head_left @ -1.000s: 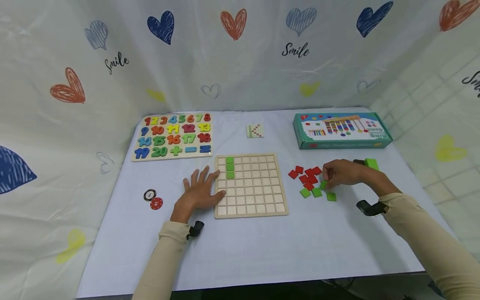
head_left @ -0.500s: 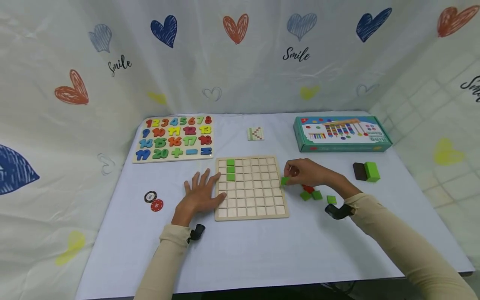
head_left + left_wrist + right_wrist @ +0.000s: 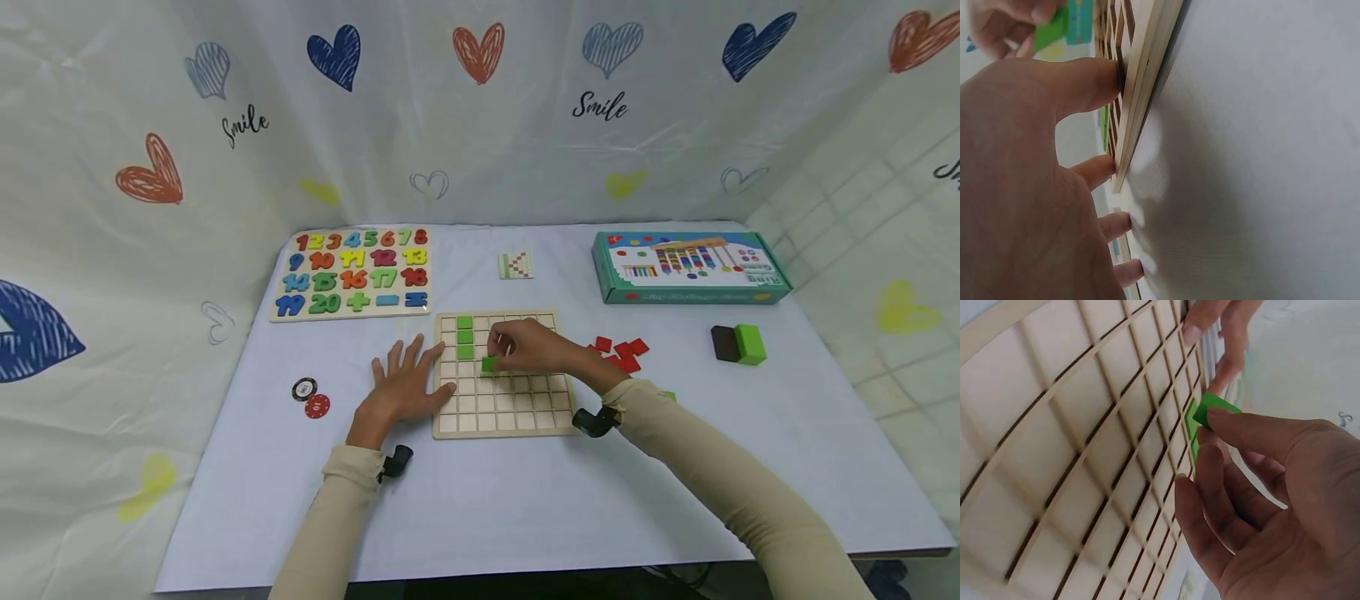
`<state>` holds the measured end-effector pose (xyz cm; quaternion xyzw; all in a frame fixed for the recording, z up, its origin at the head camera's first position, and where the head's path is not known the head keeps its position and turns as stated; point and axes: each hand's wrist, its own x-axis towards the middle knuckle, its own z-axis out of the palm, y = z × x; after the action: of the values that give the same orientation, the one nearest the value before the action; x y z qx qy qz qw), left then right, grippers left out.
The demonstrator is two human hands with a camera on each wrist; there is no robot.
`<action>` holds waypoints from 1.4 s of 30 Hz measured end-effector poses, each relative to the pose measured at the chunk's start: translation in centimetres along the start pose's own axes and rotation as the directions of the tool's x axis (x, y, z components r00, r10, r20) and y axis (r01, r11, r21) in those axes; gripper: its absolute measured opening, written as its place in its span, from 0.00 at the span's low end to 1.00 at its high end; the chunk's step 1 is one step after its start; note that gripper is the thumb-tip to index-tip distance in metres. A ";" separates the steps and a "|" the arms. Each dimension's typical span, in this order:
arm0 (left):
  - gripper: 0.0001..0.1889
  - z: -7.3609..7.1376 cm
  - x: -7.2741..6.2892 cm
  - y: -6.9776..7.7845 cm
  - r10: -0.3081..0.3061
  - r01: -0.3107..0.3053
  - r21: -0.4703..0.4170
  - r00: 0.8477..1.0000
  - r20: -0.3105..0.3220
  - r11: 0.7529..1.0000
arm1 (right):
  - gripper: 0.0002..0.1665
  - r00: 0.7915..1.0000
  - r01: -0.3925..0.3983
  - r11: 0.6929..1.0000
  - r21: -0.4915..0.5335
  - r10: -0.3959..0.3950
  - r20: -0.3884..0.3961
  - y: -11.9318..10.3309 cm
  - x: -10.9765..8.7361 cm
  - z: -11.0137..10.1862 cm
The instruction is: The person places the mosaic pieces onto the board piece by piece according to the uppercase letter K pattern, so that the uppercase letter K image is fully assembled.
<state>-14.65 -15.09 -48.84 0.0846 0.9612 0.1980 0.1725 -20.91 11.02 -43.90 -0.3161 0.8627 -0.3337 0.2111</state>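
Note:
My right hand pinches a green square tile between thumb and fingers, held just over the wooden grid board. In the board's second column, three green tiles sit in a row of cells running down from the top edge. My left hand lies with fingers spread at the board's left side. Its thumb and index fingertip touch the frame, as the left wrist view shows. Several loose red tiles lie right of the board, partly behind my right forearm. A green loose tile peeks out beside the sleeve.
A number puzzle board is at the back left, with a small pattern card to its right. The boxed toy set stands back right. Nearer are a black block, a green block and two round chips.
My right hand picked up a green tile from the loose pile and carried it left over the board. The left hand has stayed in place at the board's edge.

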 end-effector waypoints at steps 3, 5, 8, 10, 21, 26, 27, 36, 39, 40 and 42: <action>0.42 0.1 0.0 -0.1 -0.001 0.001 0.008 1.000 0.006 1.000 | 0.08 0.999 0.029 0.999 -0.017 -0.030 -0.022 -0.4 1.4 1.2; 0.42 0.2 0.0 -0.2 0.003 -0.003 0.008 1.000 0.006 1.000 | 0.08 0.999 0.023 0.999 -0.035 -0.024 -0.029 -0.5 2.2 1.9; 0.42 0.1 0.0 -0.3 0.002 -0.002 0.016 1.000 0.011 1.000 | 0.08 0.999 -0.027 0.998 -0.048 0.025 -0.037 -0.5 3.1 2.8; 0.42 0.1 0.0 -0.3 0.003 -0.004 0.013 1.000 0.009 1.000 | 0.08 0.997 -0.055 0.997 -0.048 0.053 -0.047 -0.4 3.4 3.2; 0.42 -0.1 0.2 -0.3 -0.001 0.001 -0.004 1.000 0.013 1.000 | 0.08 0.991 -0.091 0.993 -0.081 0.082 -0.108 -1.0 3.2 3.9; 0.42 0.0 0.3 -0.4 -0.004 0.004 -0.001 1.000 0.012 1.000 | 0.09 0.989 -0.109 0.991 -0.073 0.100 -0.113 -1.5 3.1 3.6; 0.42 0.0 0.3 -0.5 -0.005 0.005 -0.001 1.000 0.011 1.000 | 0.09 0.988 -0.115 0.991 -0.067 0.107 -0.107 -1.5 3.1 3.5; 0.42 0.1 0.2 -0.3 -0.005 0.005 0.000 1.000 0.014 1.000 | 0.12 0.990 -0.122 0.992 -0.007 0.121 -0.074 -1.5 2.5 2.8; 0.43 0.2 0.2 -0.4 -0.007 0.007 -0.006 1.000 0.007 1.000 | 0.12 0.993 -0.098 0.995 -0.011 0.097 -0.060 -1.6 2.1 2.6; 0.43 0.2 0.2 -0.4 -0.006 0.006 -0.005 1.000 0.007 1.000 | 0.12 0.994 -0.092 0.996 -0.015 0.091 -0.057 -1.7 1.8 2.5; 0.43 0.3 0.3 -0.4 -0.004 0.004 -0.005 1.000 0.014 1.000 | 0.12 0.996 -0.078 0.997 -0.027 0.077 -0.050 -1.7 1.1 2.0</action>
<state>-14.85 -15.27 -49.35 0.0835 0.9597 0.1994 0.1796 -19.86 8.38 -44.28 -0.2773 0.8839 -0.3202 0.1983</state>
